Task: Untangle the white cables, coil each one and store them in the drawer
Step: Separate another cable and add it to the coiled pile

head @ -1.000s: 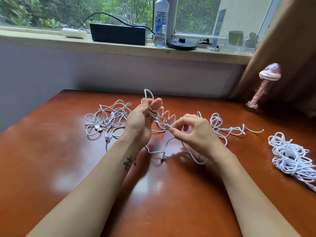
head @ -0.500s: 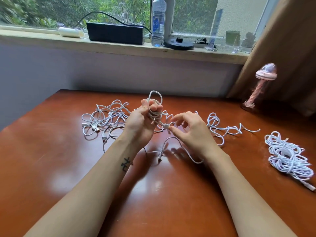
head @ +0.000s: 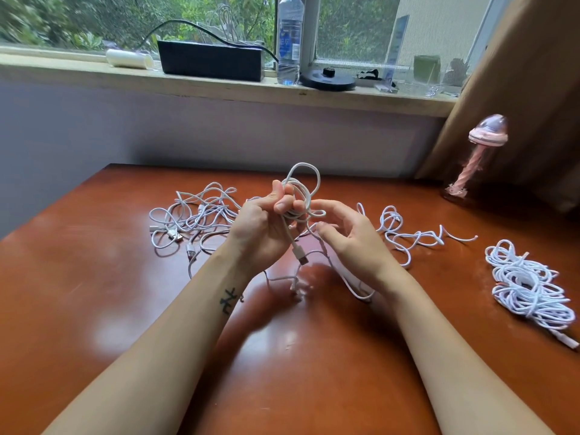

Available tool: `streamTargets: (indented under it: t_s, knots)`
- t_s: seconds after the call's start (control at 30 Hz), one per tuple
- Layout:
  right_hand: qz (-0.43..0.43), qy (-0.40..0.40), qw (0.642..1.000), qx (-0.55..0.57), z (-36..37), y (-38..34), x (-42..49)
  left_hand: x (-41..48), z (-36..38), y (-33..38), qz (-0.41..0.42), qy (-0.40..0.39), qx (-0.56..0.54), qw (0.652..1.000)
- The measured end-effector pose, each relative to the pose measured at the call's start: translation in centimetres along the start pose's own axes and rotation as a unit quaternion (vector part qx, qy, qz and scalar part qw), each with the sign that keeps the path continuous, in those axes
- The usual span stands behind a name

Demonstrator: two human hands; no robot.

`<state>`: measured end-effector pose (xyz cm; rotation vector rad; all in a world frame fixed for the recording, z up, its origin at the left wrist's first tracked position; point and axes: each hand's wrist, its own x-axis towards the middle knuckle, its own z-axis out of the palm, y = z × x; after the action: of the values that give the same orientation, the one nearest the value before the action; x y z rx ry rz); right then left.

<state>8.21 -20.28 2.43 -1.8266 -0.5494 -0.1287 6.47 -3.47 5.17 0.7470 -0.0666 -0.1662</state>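
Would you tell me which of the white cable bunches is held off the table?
The coil gripped by the left hand; the tangle and right-edge bundle lie on the table.

Coiled cable (head: 303,199) partly hidden in left hand (head: 260,227), water bottle (head: 290,42) label too blurred to read

The right hand (head: 348,240) released the cable (head: 303,183); its plug (head: 301,257) now dangles.

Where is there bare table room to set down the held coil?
Bare table: the near strip, and the left side in front of the tangled cables. Crowded: mid-table around the left hand and right hand, and the right edge by the coiled bundle.
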Motion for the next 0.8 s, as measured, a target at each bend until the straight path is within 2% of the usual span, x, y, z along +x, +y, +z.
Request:
streamTargets:
  t_s: [0.17, 0.37, 0.6, 0.7, 0.8]
  knots:
    - [0.016, 0.028, 0.999, 0.038, 0.0, 0.2, 0.1, 0.2, -0.1, 0.2, 0.015, -0.002, -0.019, 1.000]
    - [0.058, 0.059, 0.980, 0.183, 0.1, -0.5, 0.2, 1.2, -1.3, 0.5, 0.080, 0.029, -0.035, 0.996]
    - [0.069, 0.088, 0.989, 0.094, -0.6, 0.0, 0.5, 1.8, -1.6, 0.6, 0.137, 0.081, -0.045, 0.986]
    - [0.082, 0.084, 0.991, 0.058, -0.6, -0.1, 0.4, 1.9, -1.4, 0.3, 0.163, 0.101, 0.015, 0.981]
    - [0.110, 0.086, 0.987, 0.075, -0.7, -0.4, 0.5, 2.1, -1.3, -0.2, 0.208, 0.125, 0.095, 0.965]
